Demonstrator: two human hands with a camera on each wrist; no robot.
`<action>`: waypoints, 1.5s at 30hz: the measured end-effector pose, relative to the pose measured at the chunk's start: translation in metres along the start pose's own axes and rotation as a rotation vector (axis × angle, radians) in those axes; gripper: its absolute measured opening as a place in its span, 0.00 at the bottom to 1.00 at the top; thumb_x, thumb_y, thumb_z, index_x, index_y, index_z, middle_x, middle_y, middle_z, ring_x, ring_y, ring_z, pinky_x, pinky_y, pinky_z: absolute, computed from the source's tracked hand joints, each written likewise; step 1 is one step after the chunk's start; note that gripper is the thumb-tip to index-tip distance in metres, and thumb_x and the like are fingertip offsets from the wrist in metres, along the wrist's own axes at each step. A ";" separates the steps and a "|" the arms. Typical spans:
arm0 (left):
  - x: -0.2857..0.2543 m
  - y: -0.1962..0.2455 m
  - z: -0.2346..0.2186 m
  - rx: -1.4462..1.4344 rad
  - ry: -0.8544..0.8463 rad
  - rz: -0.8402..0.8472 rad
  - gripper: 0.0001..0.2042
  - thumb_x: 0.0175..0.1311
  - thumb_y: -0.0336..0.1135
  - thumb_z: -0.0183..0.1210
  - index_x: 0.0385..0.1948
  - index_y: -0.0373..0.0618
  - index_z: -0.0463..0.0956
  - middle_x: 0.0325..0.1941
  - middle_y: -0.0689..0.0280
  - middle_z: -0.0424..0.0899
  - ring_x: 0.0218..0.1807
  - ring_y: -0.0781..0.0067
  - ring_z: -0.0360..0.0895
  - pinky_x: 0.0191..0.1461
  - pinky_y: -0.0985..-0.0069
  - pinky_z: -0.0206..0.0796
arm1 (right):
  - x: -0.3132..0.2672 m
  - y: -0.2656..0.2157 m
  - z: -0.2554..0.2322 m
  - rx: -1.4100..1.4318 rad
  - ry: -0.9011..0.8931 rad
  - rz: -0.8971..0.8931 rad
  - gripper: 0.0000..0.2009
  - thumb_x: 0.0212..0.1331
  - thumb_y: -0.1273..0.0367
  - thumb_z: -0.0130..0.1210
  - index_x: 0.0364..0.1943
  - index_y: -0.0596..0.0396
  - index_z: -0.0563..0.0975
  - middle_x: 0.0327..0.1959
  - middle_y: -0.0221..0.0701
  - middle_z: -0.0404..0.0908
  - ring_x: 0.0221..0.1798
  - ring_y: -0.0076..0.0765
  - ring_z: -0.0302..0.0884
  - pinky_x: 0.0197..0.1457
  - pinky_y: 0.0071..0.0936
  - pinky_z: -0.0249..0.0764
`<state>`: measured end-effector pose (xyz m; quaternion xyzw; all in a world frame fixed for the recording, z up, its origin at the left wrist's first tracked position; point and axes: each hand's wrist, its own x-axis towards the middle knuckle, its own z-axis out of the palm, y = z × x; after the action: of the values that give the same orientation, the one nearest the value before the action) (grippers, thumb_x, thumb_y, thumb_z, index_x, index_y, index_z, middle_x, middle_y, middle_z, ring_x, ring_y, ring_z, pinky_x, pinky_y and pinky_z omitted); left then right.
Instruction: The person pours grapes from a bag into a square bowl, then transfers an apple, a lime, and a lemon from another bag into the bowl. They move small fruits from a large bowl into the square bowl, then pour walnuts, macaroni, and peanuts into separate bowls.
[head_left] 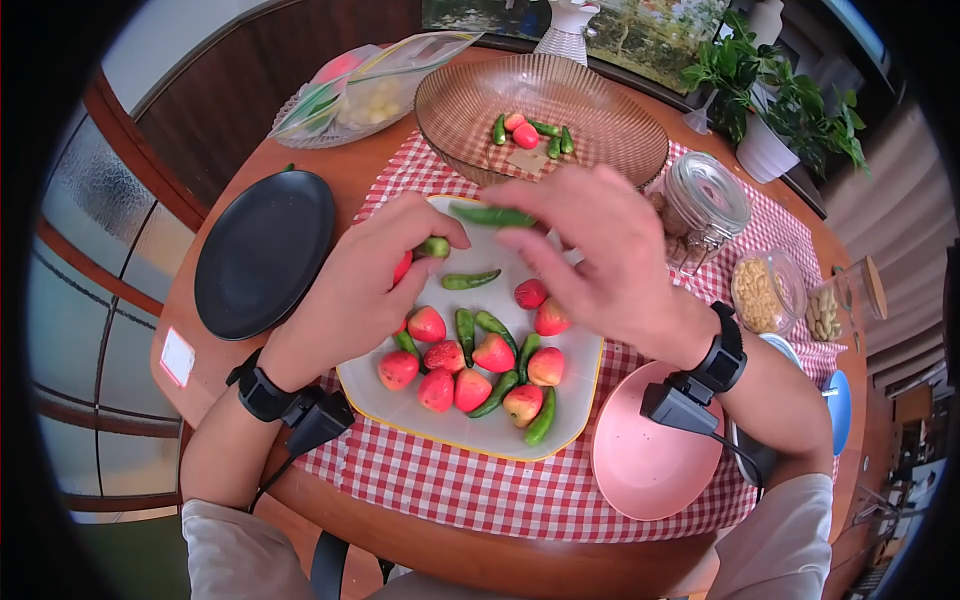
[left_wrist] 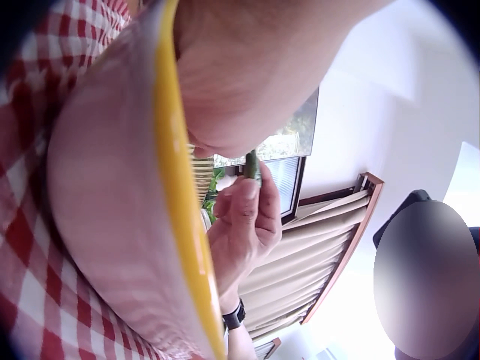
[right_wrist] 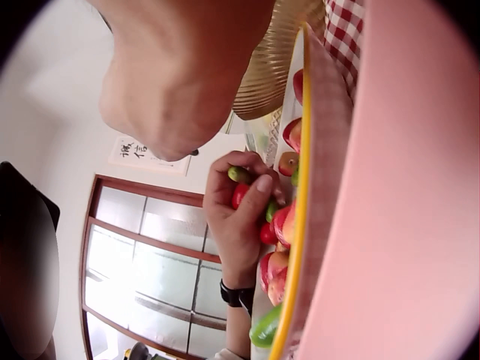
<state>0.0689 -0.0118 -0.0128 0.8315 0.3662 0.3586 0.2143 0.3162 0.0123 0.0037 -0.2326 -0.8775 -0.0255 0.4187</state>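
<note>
Pinched between thumb and fingers of the right hand (head_left: 620, 260) is a slender, glossy green pepper (head_left: 490, 215), held above a white, square, yellow-rimmed dish (head_left: 570, 420); the left hand (head_left: 360, 285) curls round a stubby-ended green pepper (head_left: 433, 247) and a small, smooth red fruit (head_left: 403, 268). Below, small, rounded red-and-yellow fruits (head_left: 493, 353) lie among loose green peppers (head_left: 465, 335) in the dish, beyond which stands a wide, ribbed, translucent brown bowl (head_left: 620, 125).

Left fingers (head_left: 440, 221) partly hide a green pepper (head_left: 434, 247) and red fruit (head_left: 402, 268).
</note>
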 end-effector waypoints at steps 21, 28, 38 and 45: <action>-0.006 0.006 0.002 -0.034 -0.205 -0.072 0.36 0.65 0.22 0.59 0.77 0.53 0.59 0.50 0.48 0.85 0.47 0.42 0.85 0.51 0.56 0.77 | -0.007 -0.004 0.011 0.175 -0.372 -0.056 0.18 0.61 0.62 0.66 0.54 0.46 0.79 0.42 0.29 0.83 0.41 0.40 0.82 0.44 0.34 0.76; -0.001 0.017 -0.004 -0.064 -0.313 -0.158 0.40 0.62 0.20 0.59 0.79 0.52 0.57 0.49 0.53 0.85 0.47 0.56 0.86 0.54 0.64 0.76 | -0.010 -0.005 0.015 0.157 -0.324 -0.198 0.10 0.58 0.66 0.64 0.43 0.45 0.81 0.36 0.28 0.79 0.34 0.40 0.79 0.39 0.35 0.76; -0.004 0.004 0.002 -0.127 -0.188 -0.115 0.40 0.58 0.16 0.56 0.77 0.50 0.60 0.41 0.62 0.75 0.40 0.65 0.75 0.50 0.74 0.72 | 0.001 0.017 -0.004 0.030 0.201 0.139 0.10 0.56 0.83 0.57 0.36 0.55 0.85 0.32 0.29 0.77 0.30 0.25 0.75 0.31 0.23 0.71; -0.002 0.007 -0.007 -0.030 -0.275 -0.059 0.31 0.53 0.14 0.54 0.63 0.46 0.75 0.43 0.61 0.76 0.44 0.62 0.77 0.48 0.71 0.72 | -0.004 0.013 -0.002 0.062 0.020 -0.006 0.06 0.53 0.77 0.61 0.33 0.50 0.83 0.32 0.29 0.76 0.31 0.38 0.81 0.33 0.34 0.78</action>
<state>0.0659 -0.0173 -0.0044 0.8583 0.3525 0.2403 0.2852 0.3258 0.0222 -0.0001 -0.2166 -0.8743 -0.0019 0.4343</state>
